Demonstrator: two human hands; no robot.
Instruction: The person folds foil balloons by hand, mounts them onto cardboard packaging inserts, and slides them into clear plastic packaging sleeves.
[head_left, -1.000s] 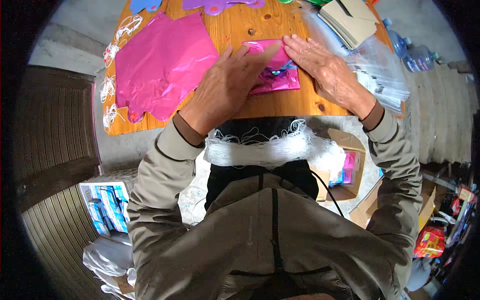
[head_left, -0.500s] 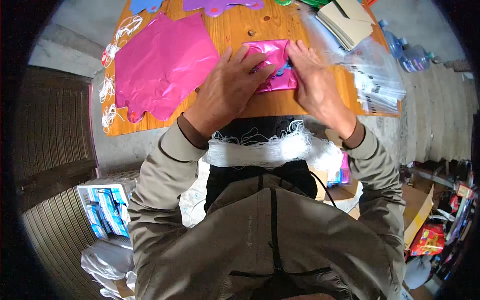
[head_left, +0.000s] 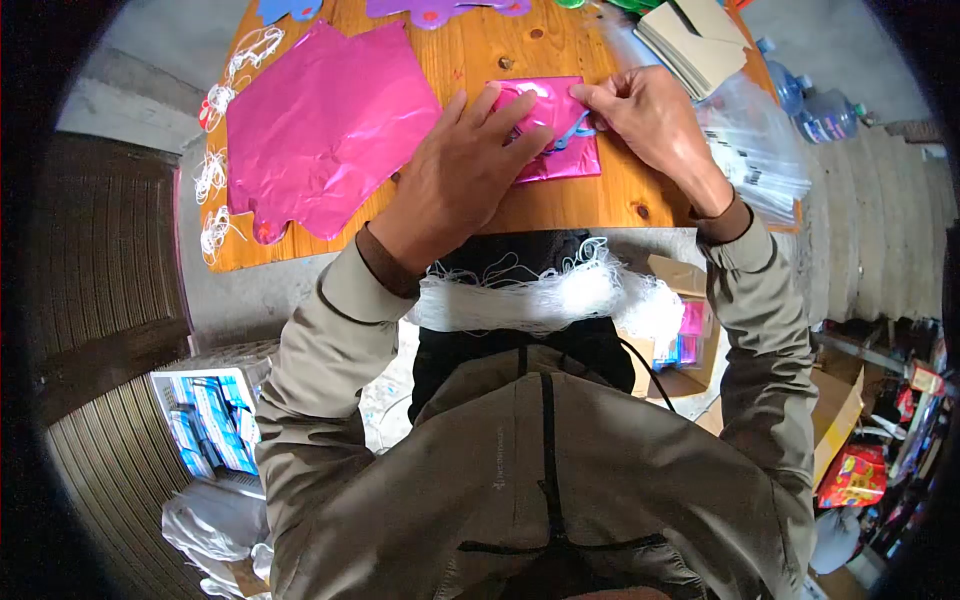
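Note:
A folded pink foil packet (head_left: 575, 160) with a blue patterned part on it lies on the wooden table (head_left: 540, 215). My left hand (head_left: 465, 165) rests on the packet's left side with its fingers spread. At the packet's upper right edge, the thumb and index finger of my right hand (head_left: 650, 115) are pinched together; what they hold is too small to make out. To the left lies a large flat pink foil sheet (head_left: 325, 125). Beyond my right hand are clear plastic sleeves (head_left: 750, 150).
Beige cards (head_left: 690, 45) lie at the table's back right, purple foil (head_left: 440, 8) at its back edge. White string bundles (head_left: 210, 178) line the left edge. A thick white string hank (head_left: 520, 303) hangs before my lap. Open cardboard box (head_left: 680, 270) below right.
My right hand lay flat on the packet's right side; it has since lifted and closed into a pinch at the upper right edge. My left hand has stayed on the packet.

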